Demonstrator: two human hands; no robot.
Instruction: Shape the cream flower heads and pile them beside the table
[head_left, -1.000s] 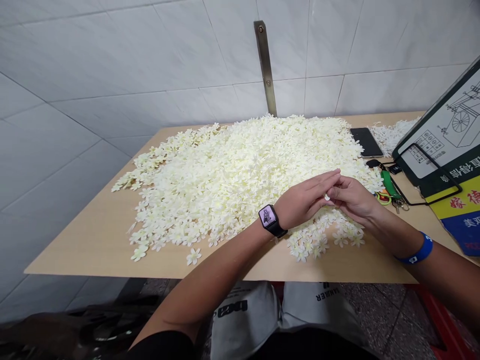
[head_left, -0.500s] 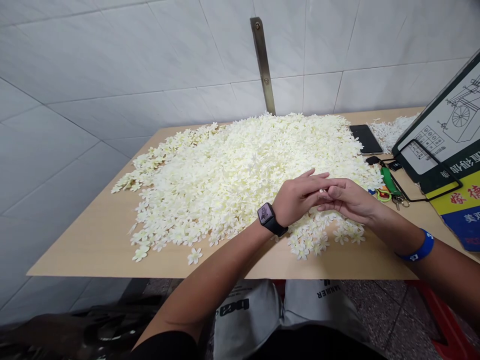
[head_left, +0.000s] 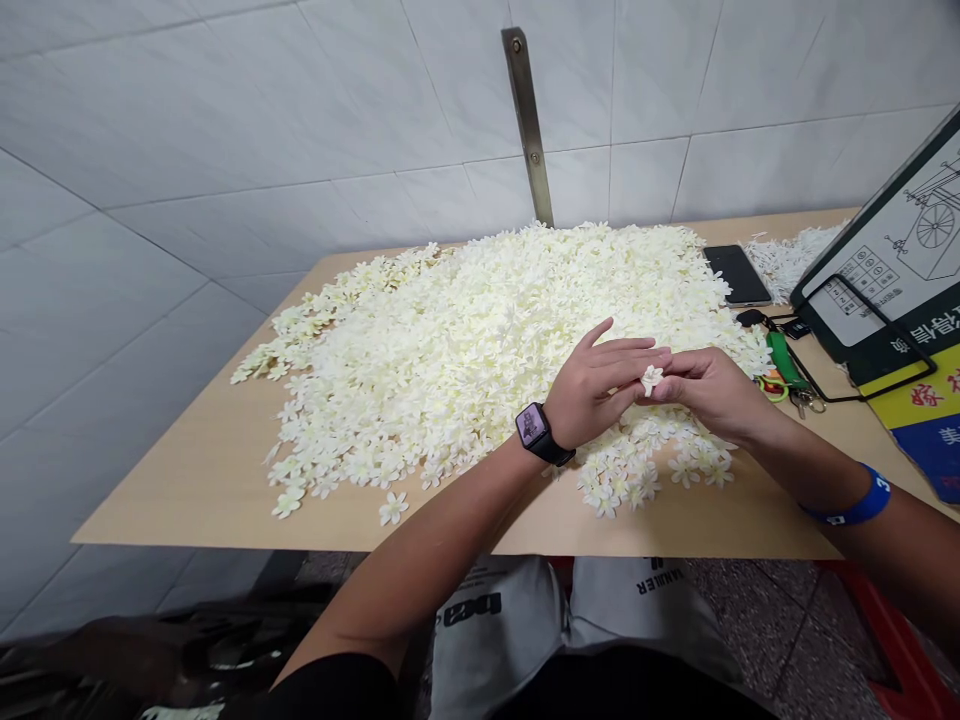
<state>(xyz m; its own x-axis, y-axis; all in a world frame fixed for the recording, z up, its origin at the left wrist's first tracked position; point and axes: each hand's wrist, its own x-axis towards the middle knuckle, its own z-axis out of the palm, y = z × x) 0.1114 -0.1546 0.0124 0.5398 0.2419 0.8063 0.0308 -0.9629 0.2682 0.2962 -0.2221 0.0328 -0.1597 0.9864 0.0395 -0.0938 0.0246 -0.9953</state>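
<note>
A small white artificial flower [head_left: 652, 380] sits between the fingertips of both hands, its petals drawn together. My left hand [head_left: 589, 392], with a black watch at the wrist, reaches in from the left; its thumb and fingers close on the flower while one finger sticks out. From the right, my right hand [head_left: 712, 392] pinches the flower between thumb and fingers. Under and behind them spreads a big heap of white artificial flowers [head_left: 465, 345] with pale yellow centres. Single flowers lie near the table's front edge.
The wooden table [head_left: 180, 480] meets a tiled wall. At the back right are a dark phone [head_left: 737, 275] and a pile of thin white pieces [head_left: 799, 255]. Keys with a green holder [head_left: 784, 360] lie beside a printed cardboard box [head_left: 862, 310]. A metal strip [head_left: 529, 125] runs up the wall.
The flower between my hands has come into plain view. My fingers have shifted from overlapping to meeting at their tips, and my right thumb now presses on the flower.
</note>
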